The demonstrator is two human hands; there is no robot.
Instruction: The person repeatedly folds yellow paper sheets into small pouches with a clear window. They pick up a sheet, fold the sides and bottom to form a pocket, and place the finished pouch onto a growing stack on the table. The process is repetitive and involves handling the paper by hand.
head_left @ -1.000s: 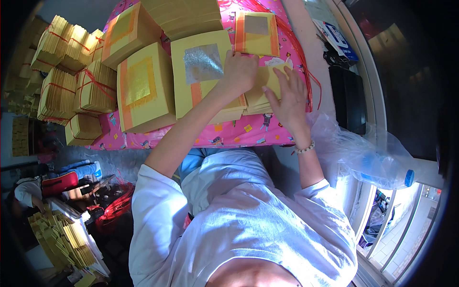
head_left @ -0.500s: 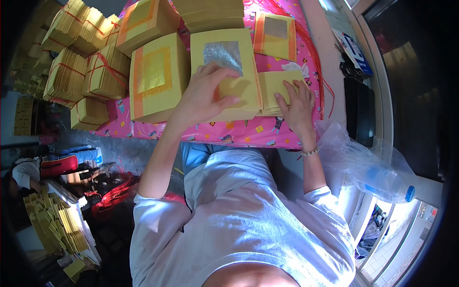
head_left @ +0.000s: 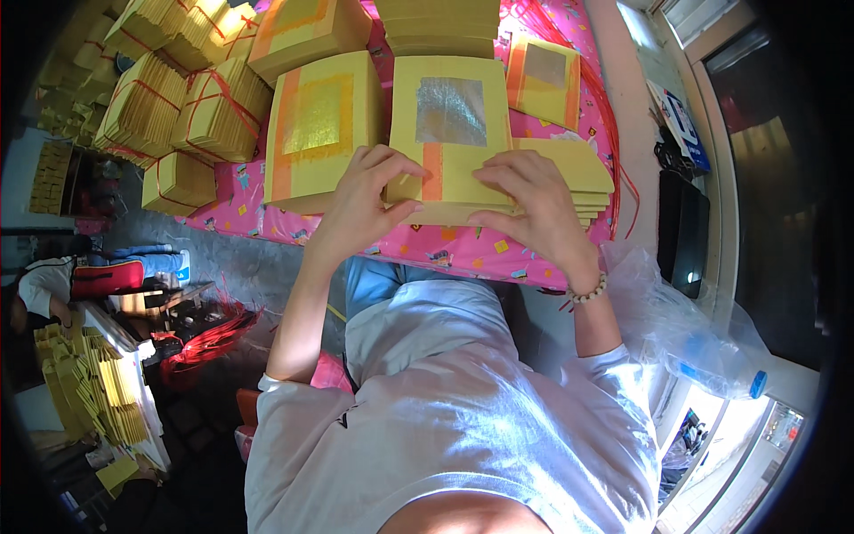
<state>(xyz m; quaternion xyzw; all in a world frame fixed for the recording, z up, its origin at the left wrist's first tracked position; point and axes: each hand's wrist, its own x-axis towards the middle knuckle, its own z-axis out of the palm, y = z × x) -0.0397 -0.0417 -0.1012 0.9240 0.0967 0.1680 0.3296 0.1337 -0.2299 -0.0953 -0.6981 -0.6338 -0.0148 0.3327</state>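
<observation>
In front of me stands a thick stack of yellow joss paper (head_left: 405,116) with a silver foil square (head_left: 451,111) on top. An orange strip (head_left: 431,173) runs from the foil to the near edge. My left hand (head_left: 369,191) is at the stack's near left corner, fingers curved over the top, thumb apart by the front edge. My right hand (head_left: 534,200) bends over the near right part, its thumb likewise apart from the fingers. Neither hand is closed around anything that I can see. Lower plain yellow sheets (head_left: 565,169) lie fanned beside the right hand, partly behind it.
A gold-foil stack (head_left: 311,120) stands left of the silver one, with red-tied bundles (head_left: 138,111) beyond it. Far right lies a smaller silver-foil stack (head_left: 543,76) near red ties (head_left: 614,125). A pink patterned cloth (head_left: 445,245) covers the table. A plastic bottle (head_left: 729,378) sits at right.
My right hand has moved left from the plain sheets onto the silver-foil stack. My left hand has drawn back from the foil to the near left corner, uncovering the orange strip. The view has shifted slightly.
</observation>
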